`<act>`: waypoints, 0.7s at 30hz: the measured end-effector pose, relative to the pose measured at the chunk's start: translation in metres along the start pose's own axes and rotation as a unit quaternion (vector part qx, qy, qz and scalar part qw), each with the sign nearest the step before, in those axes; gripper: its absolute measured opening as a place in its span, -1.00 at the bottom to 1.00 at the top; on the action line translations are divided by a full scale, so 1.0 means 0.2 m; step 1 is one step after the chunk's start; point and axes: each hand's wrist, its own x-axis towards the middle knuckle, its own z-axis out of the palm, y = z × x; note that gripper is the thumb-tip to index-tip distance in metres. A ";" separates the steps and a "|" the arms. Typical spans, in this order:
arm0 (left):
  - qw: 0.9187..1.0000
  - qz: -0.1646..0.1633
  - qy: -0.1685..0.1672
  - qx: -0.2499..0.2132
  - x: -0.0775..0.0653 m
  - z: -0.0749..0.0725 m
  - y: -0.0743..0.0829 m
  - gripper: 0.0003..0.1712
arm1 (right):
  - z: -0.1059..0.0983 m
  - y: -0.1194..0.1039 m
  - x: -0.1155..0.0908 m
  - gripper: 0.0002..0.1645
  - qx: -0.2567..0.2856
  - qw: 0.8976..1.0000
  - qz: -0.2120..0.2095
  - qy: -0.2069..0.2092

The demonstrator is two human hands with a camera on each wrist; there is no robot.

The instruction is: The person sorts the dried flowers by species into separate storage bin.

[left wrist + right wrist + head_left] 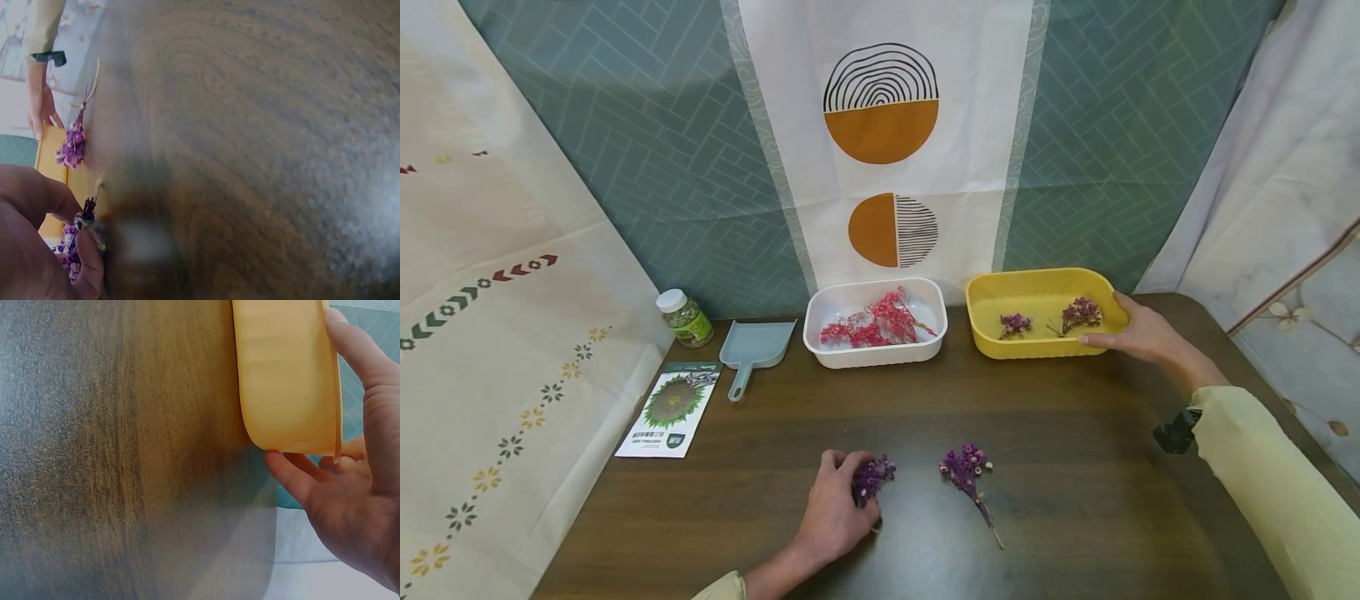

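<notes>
My left hand [838, 512] pinches a small bunch of purple dried flowers [872, 479] low over the table; in the left wrist view its tied stems [86, 215] show between thumb and fingers. To its right, a second purple bunch [966, 471] lies on the wood, stems pointing toward me. At the back right, my right hand [1138, 333] grips the right end of a yellow tray [1000, 296], thumb at the rim and fingers around the end wall [287, 394]. Inside that tray are two purple bunches, one smaller [1015, 325] and one larger [1080, 313].
A white tray [872, 357] with pink-red dried flowers [887, 321] stands left of the yellow one. Farther left are a grey-blue dustpan [756, 346], a white-capped jar [685, 318] and a seed packet [672, 408]. Cloth [895, 233] hangs behind the table.
</notes>
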 end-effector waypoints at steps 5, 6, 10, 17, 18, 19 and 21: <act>1.000 0.000 -0.003 -0.010 0.00 -0.01 0.00 -0.41 | 0.00 0.00 0.00 0.49 0.002 1.000 -0.004 0.000; 1.000 0.001 -0.003 -0.011 0.00 -0.01 0.00 -0.41 | 0.00 0.00 0.00 0.49 0.004 1.000 -0.004 0.001; 1.000 0.005 -0.003 -0.015 0.00 -0.01 -0.01 -0.42 | 0.00 0.01 0.00 0.49 0.008 1.000 -0.003 0.002; 0.999 0.029 0.003 -0.027 0.02 0.00 -0.01 -0.42 | 0.01 0.02 0.01 0.51 0.005 1.000 -0.006 0.005; 0.999 0.033 0.005 -0.030 0.02 0.00 -0.01 -0.42 | 0.01 0.02 0.01 0.51 0.004 1.000 -0.006 0.005; 0.999 0.037 0.007 -0.032 0.03 0.00 -0.01 -0.42 | 0.01 0.02 0.01 0.51 0.004 1.000 -0.006 0.005; 0.998 0.044 0.012 -0.036 0.04 -0.01 0.00 -0.42 | 0.01 0.02 0.01 0.50 0.002 1.000 -0.007 0.006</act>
